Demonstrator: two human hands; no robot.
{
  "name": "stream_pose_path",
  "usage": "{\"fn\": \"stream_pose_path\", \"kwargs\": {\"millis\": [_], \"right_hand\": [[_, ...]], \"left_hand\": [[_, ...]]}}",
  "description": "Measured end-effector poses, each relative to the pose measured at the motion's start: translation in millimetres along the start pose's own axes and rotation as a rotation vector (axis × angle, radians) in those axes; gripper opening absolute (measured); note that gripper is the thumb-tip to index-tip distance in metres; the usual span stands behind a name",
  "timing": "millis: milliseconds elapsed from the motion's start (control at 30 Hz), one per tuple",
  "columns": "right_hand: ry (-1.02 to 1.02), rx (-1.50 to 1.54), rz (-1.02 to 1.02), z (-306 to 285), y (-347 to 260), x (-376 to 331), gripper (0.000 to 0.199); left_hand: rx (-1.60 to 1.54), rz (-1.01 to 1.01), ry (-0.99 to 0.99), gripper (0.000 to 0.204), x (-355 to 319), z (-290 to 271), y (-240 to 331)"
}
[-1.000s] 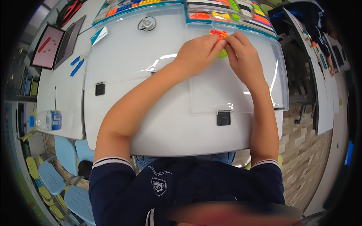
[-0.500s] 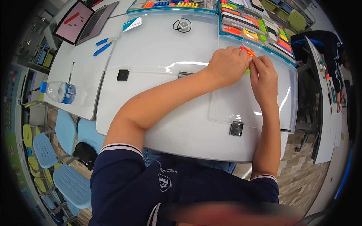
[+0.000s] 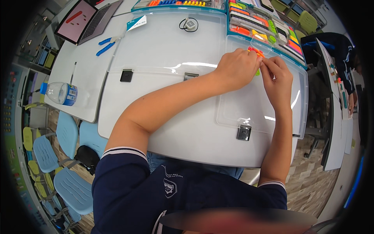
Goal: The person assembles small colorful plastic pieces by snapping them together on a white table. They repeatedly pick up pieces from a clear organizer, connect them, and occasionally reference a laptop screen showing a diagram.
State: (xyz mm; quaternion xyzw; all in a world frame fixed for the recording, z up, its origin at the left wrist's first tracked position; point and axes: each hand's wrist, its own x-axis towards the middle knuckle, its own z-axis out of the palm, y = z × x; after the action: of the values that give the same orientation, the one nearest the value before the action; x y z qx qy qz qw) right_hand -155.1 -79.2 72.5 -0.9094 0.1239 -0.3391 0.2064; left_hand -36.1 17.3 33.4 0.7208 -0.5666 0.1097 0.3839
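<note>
My left hand (image 3: 238, 69) is curled closed at the right end of the table, around a small cluster of orange-red plastic building pieces (image 3: 256, 52). Its fingers cover part of the cluster. Pressed up against it, my right hand (image 3: 279, 80) has thumb and index finger pinched together at the cluster's near side. Whatever sits in that pinch is too small and hidden to name. A bright green piece (image 3: 257, 72) shows just below the left fingers. Both hands are over a clear plastic case lid (image 3: 233, 103) lying on the white table.
Sorted coloured parts fill an open case (image 3: 249, 24) beyond my hands. Another clear lid (image 3: 167, 43) carries a small square device with a looped cable (image 3: 189, 25). Leftward are blue-handled pliers (image 3: 106, 46), a water bottle (image 3: 59, 93) and a laptop (image 3: 83, 23). Blue chairs (image 3: 72, 191) stand lower left.
My right hand has shifted slightly to the right, its fingers spreading a little from the palm while the pinch stays at the cluster. The left hand has barely moved.
</note>
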Motion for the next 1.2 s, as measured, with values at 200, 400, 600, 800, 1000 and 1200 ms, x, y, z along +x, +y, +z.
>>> {"fn": "stream_pose_path", "kwargs": {"millis": [200,400,600,800,1000,1200], "right_hand": [[0.055,0.1,0.01,6.3,8.2,-1.0,0.008],[-0.006,0.282,0.086,4.6,23.6,0.0,0.006],[-0.025,0.58,0.189,3.5,29.7,0.1,0.009],[0.017,0.682,0.322,1.5,22.8,-0.2,0.015],[0.03,0.701,0.364,-4.6,23.2,1.7,0.019],[0.001,0.82,0.449,-4.6,26.4,3.1,0.021]], "left_hand": [[-0.266,-0.1,-0.118,0.038,1.8,-4.6,-3.8],[-0.506,-0.206,-0.148,0.042,-5.3,-1.6,4.1],[-0.679,-0.239,-0.185,0.043,-5.8,-2.1,1.6],[-1.056,-0.34,-0.188,0.041,-6.2,4.7,3.7],[-1.214,-0.362,-0.13,0.031,-2.1,11.3,-1.8],[-1.177,-0.333,-0.096,0.017,1.1,11.6,-4.8]]}}
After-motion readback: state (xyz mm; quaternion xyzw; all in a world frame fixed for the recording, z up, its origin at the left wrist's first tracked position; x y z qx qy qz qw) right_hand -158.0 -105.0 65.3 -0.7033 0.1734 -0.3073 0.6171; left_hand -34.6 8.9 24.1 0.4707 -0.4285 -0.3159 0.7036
